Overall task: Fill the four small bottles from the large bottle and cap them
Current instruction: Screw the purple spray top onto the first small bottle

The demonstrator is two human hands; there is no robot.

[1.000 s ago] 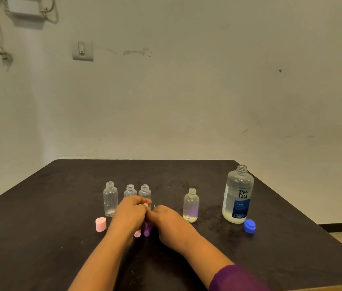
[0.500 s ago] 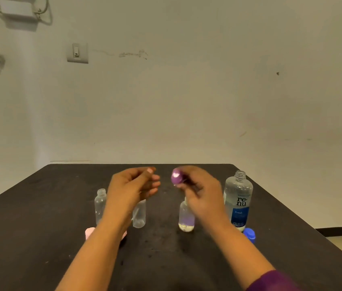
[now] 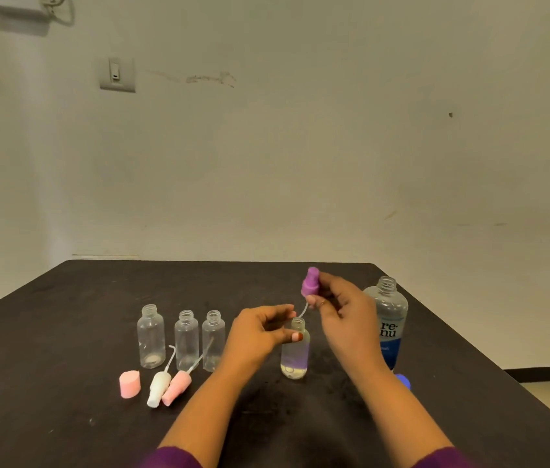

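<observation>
Capping in progress: a person's right hand (image 3: 344, 312) grips a purple spray cap (image 3: 310, 283) just above the open neck of a small bottle (image 3: 295, 354) on a dark table (image 3: 64, 332). The cap's thin dip tube (image 3: 302, 310) slants down toward the mouth; whether its tip is inside cannot be told. The left hand (image 3: 256, 336) holds that bottle at the shoulder, thumb pressed to its front, fingers curled near the neck. The bottle stands upright between the two hands, partly filled with clear liquid.

To its left, three more small bottles stand upright in a row, uncapped and apparently empty: the far-left bottle (image 3: 151, 336), the middle bottle (image 3: 186, 339) and the third bottle (image 3: 213, 339). In front of them lie a pink cap (image 3: 129, 384), a white sprayer (image 3: 158, 388) and a pink sprayer (image 3: 176, 388), the two sprayers side by side.

The large bottle (image 3: 390, 319), blue-labelled and uncapped, stands just behind the right hand, its liquid level hidden. Its blue cap (image 3: 403, 380) lies by its base.
</observation>
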